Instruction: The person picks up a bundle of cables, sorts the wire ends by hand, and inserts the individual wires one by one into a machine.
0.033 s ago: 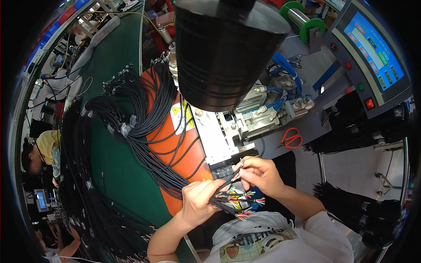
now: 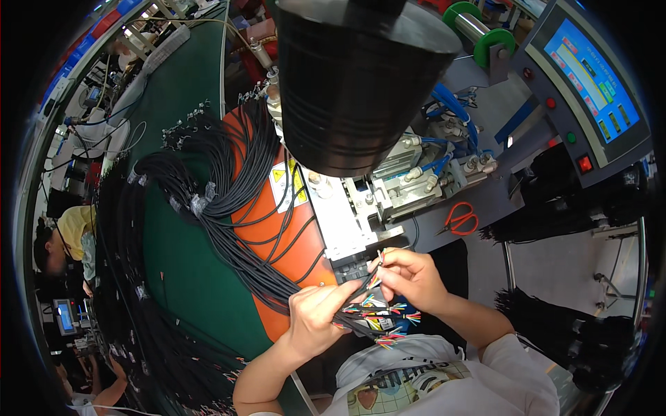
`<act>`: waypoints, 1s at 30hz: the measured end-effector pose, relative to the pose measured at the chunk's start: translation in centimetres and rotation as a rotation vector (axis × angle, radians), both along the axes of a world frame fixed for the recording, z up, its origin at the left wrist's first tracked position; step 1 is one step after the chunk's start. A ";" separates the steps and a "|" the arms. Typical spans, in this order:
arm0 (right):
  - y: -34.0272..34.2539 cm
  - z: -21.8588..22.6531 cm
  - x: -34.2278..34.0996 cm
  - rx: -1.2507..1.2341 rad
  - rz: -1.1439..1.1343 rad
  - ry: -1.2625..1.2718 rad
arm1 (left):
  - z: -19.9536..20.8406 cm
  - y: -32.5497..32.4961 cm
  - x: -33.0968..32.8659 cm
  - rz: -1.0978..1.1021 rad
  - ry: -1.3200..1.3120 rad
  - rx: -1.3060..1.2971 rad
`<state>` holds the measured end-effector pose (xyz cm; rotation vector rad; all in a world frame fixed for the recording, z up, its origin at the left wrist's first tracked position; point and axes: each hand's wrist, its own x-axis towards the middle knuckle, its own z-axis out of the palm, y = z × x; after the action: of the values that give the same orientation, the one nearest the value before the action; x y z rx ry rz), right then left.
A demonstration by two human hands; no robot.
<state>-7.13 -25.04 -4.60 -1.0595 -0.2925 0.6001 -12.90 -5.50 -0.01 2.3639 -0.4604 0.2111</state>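
My left hand [image 2: 316, 315] is closed round a bundle of black cables [image 2: 260, 274], near their stripped ends. Several cable ends with coloured wires [image 2: 388, 340] fan out to the right of that fist, below my right hand. My right hand [image 2: 413, 277] pinches a cable end [image 2: 378, 270] between thumb and fingers, its thin coloured wires sticking up past the fingertips. Both hands are just in front of a metal machine [image 2: 347, 232]. The rest of the cable bundle runs back over an orange board [image 2: 277, 251], tied with clear wrapping.
A large black cylinder [image 2: 347, 90] hangs over the machine. Red-handled scissors [image 2: 461, 218] lie to its right. A control screen [image 2: 590, 83] stands at the far right, and cable bundles [image 2: 576, 333] hang below it. A green table [image 2: 187, 263] lies left; a person in yellow [image 2: 75, 229] is beyond.
My right fingertips and the pinched cable end have shifted very slightly to the left. My left hand and its bundle stay almost in place.
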 end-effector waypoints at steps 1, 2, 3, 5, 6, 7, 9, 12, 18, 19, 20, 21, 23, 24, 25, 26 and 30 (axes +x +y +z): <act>0.1 0.0 -0.1 -0.001 0.001 0.001 | 0.0 -0.2 0.2 -0.002 -0.031 -0.006; 0.2 0.1 -0.2 -0.046 -0.014 -0.075 | -0.2 -0.2 0.2 -0.006 -0.015 0.004; 0.3 0.2 -0.3 -0.089 -0.028 -0.150 | -0.2 -0.3 0.2 -0.005 -0.013 0.005; 0.3 0.8 0.0 -0.134 -0.068 -0.165 | -0.2 -0.4 0.3 -0.004 -0.007 -0.015; 0.2 1.1 0.3 -0.198 -0.091 -0.274 | -0.2 -0.4 0.3 -0.004 -0.006 -0.016; 0.1 1.2 0.4 -0.263 -0.115 -0.384 | -0.3 -0.4 0.3 -0.014 -0.014 0.014; 0.1 1.0 0.5 -0.292 -0.145 -0.464 | -0.3 -0.4 0.4 -0.026 -0.022 0.041; -0.4 0.8 0.5 -0.162 -0.034 -0.121 | -0.2 -0.4 0.7 -0.066 -0.024 -0.014; -1.0 1.6 1.9 -0.156 0.169 0.230 | -0.8 -0.8 0.3 -0.106 -0.252 0.175; -1.1 1.5 1.9 -0.111 0.208 0.265 | -0.8 -0.9 0.3 -0.108 -0.252 0.175; -0.9 1.6 1.4 -0.094 0.157 0.223 | -0.7 -1.2 0.3 -0.103 -0.245 0.178; -0.7 1.7 0.9 -0.094 0.158 0.225 | -0.7 -1.3 0.3 -0.096 -0.235 0.182; -0.2 1.8 -0.1 -0.075 0.026 0.108 | -0.4 -1.4 0.3 -0.077 -0.167 0.188; -0.2 1.5 -0.5 -0.058 0.026 0.054 | -0.2 -1.5 0.3 -0.059 -0.102 0.196; -0.1 1.0 -0.6 -0.070 -0.001 -0.121 | -0.1 -1.5 0.4 -0.057 -0.104 0.197; 0.1 0.9 -0.7 -0.242 -0.122 -0.540 | -0.1 -1.5 0.6 -0.028 -0.090 0.051; 1.2 -0.2 -1.5 -0.484 -0.341 -1.140 | -0.6 -1.5 0.4 0.031 -0.075 -0.074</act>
<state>-8.59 -23.84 -4.84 -1.8088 -0.9595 -0.3296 -12.55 -6.97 -0.57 2.2978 -0.4437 0.3270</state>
